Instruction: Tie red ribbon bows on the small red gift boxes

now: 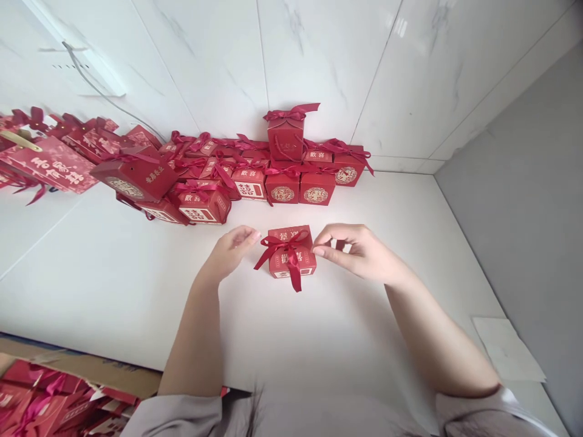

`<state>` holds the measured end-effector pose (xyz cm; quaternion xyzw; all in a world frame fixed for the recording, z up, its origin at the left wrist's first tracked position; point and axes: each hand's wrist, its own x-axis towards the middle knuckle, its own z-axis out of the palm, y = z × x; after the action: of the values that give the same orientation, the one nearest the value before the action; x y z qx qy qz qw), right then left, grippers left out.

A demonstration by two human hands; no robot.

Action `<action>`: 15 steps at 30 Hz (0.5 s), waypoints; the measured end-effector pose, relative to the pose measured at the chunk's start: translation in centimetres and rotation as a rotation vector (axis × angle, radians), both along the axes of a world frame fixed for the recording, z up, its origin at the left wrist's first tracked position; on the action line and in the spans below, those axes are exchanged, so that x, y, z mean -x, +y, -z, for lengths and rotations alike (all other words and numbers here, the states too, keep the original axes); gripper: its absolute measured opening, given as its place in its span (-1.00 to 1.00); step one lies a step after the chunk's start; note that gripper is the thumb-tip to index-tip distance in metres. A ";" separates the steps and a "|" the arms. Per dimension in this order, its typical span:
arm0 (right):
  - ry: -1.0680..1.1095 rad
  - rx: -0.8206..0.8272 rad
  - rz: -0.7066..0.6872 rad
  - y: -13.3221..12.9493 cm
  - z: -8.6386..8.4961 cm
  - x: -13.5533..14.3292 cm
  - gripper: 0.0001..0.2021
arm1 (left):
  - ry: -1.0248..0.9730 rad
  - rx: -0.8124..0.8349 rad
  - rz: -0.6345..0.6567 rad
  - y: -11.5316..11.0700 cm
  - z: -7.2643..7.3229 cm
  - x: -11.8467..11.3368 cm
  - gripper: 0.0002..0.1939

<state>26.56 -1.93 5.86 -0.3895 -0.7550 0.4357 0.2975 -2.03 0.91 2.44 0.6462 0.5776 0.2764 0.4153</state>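
Note:
A small red gift box (pixel 279 265) with pale printed characters sits on the white table, tied on top with a dark red ribbon bow (pixel 294 247). One ribbon tail hangs down its near side. My left hand (pixel 232 252) hovers just left of the bow, fingers curled loosely, thumb slightly apart, with no object visible in them. On the other side, my right hand (pixel 357 250) has its thumb and index finger brought together at the box's right edge, close to the bow's right loop. Whether ribbon is between those fingertips is hidden.
Several finished red boxes (pixel 282 193) with bows stand in rows by the tiled wall, one stacked on top (pixel 286 136). Red bags (pixel 54 161) lie at the far left. A carton (pixel 113 373) of red boxes is at lower left. White paper (pixel 505 346) lies at right.

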 end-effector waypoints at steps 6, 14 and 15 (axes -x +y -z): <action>-0.194 -0.178 -0.132 -1.2 1.0 2.3 -0.81 | 0.027 0.274 0.402 -0.1 -0.9 0.6 -0.61; -0.373 -0.061 -0.041 -2.1 0.7 3.2 -0.64 | -0.087 0.334 0.499 -1.2 -2.3 0.3 -0.63; -0.377 0.000 0.013 -2.1 0.6 3.4 -0.57 | -0.073 0.347 0.525 -1.5 -2.4 -0.2 -0.61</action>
<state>23.13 -4.07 5.25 -0.4691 -0.7949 0.3529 0.1534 -1.81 -0.60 4.85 0.6825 0.4143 0.0800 0.5968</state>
